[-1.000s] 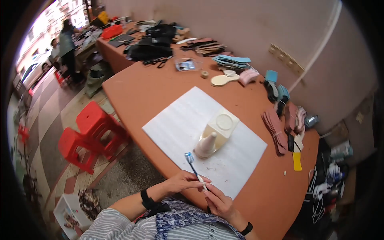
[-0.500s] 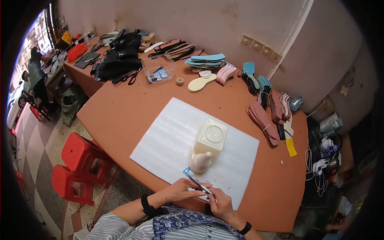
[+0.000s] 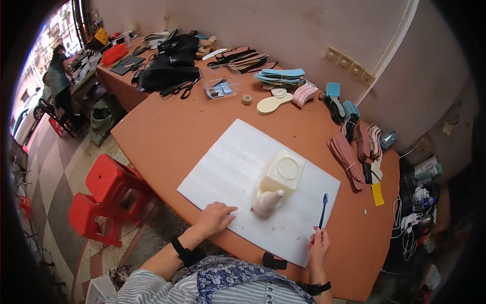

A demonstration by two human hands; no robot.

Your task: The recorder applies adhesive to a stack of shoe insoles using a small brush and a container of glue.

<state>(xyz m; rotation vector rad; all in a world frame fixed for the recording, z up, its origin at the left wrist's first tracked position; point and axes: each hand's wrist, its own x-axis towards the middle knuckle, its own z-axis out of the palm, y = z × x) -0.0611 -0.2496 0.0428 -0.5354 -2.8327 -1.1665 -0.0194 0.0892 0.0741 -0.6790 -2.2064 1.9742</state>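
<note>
My right hand (image 3: 319, 245) holds a blue toothbrush (image 3: 323, 210) by its lower handle, with the brush end pointing up and away, over the right side of a white foam sheet (image 3: 223, 162). My left hand (image 3: 216, 219) rests at the sheet's near left edge, its fingers stretched out and holding nothing. Between the hands, a little farther off, stand a cream, square-sided plastic container (image 3: 287, 169) and a cream bottle with a cone-shaped top (image 3: 268, 202). The two touch or overlap; I cannot tell which.
Bundled pink insoles (image 3: 346, 159), light-blue pieces (image 3: 279, 77) and a cream sole shape (image 3: 273, 104) line the table's far and right sides. A clear plastic box (image 3: 221, 89) and scissors (image 3: 186, 91) lie farther left. Red stools (image 3: 106, 177) stand left of the brown table (image 3: 167, 137).
Both hands were together at the toothbrush. My left hand has let go and moved left onto the sheet; my right hand has carried the toothbrush to the right. The view has shifted slightly.
</note>
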